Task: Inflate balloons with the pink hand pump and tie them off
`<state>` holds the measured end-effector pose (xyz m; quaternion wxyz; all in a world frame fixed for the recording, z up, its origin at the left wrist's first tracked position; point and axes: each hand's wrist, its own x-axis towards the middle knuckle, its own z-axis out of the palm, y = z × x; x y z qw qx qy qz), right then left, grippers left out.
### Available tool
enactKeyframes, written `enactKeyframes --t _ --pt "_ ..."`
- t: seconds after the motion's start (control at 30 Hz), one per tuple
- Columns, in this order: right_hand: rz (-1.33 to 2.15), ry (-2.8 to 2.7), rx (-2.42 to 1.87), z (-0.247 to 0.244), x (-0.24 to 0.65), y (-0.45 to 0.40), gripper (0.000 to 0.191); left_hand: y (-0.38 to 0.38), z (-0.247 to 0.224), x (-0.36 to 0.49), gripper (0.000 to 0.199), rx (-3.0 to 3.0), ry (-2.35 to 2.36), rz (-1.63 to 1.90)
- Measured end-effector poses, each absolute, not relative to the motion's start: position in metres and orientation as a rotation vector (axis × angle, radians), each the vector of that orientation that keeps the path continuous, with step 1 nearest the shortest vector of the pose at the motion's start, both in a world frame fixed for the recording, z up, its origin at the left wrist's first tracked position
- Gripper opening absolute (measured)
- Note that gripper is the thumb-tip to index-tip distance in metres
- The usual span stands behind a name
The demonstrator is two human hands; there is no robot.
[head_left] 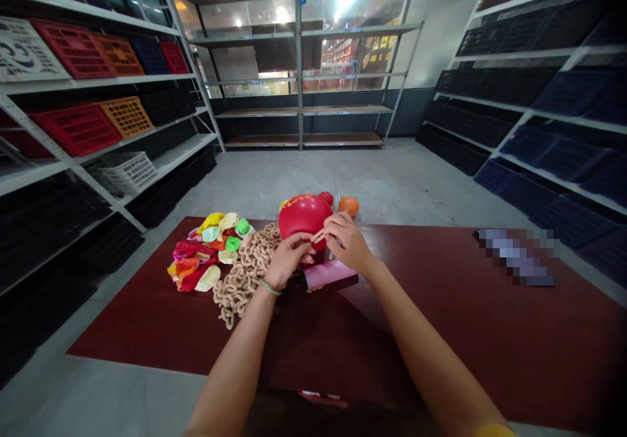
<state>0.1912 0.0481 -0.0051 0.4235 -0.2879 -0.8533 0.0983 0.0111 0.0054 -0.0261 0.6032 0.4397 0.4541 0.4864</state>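
Note:
A large inflated red balloon (304, 217) with yellow print sits just beyond my hands. My right hand (347, 240) pinches a short beige strip (318, 235) in front of the balloon. On the other end of that strip, the fingertips of my left hand (290, 257) are closed. The balloon's neck is hidden behind my fingers. Below my hands lies a pink cylinder (329, 274) with dark ends, resembling a hand pump. Left of my left hand is a heap of curled beige links (245, 270). Beside it lie limp balloons (196, 260) in many colours.
The dark red table (441, 319) carries all of this. An orange balloon (349, 206) and a small red balloon (326, 198) show beyond the large one. A blurred-out flat object (516, 257) lies at right. Shelves with crates (78, 127) stand around.

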Motion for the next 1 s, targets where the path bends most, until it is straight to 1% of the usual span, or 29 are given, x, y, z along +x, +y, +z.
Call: enactKeyframes --t 0.13,0.23,0.4,0.53,0.63,0.7,0.83,0.9,1.0 --pt "0.316 -2.103 -0.733 -0.004 0.192 0.051 0.022 0.007 -0.03 0.008 0.033 0.947 0.931 1.041" --pt "0.352 -2.133 -0.819 -0.001 0.193 0.052 0.024 0.009 -0.036 0.009 0.033 1.053 0.984 1.014" --pt "0.393 -2.22 -0.899 0.003 0.195 0.054 0.037 0.008 -0.04 0.015 0.023 1.539 1.196 0.985" --pt "0.281 -2.269 -0.998 0.002 0.187 0.049 0.047 0.003 -0.045 0.022 0.018 1.945 1.448 1.052" --pt "0.197 -2.32 -1.026 0.002 0.18 0.042 0.045 0.002 -0.051 0.027 0.015 2.045 1.543 1.103" --pt "0.213 -2.347 -1.01 0.004 0.178 0.039 0.044 0.001 -0.054 0.028 0.014 2.057 1.575 1.114" --pt "0.465 -2.282 -0.925 0.009 0.185 0.043 0.042 0.0 -0.049 0.026 0.025 2.086 1.519 1.117" --pt "0.599 -2.224 -0.901 0.011 0.192 0.046 0.035 0.001 -0.046 0.025 0.029 2.074 1.428 1.127" --pt "0.705 -2.21 -0.875 0.011 0.201 0.051 0.02 0.002 -0.045 0.022 0.032 1.949 1.32 1.167"
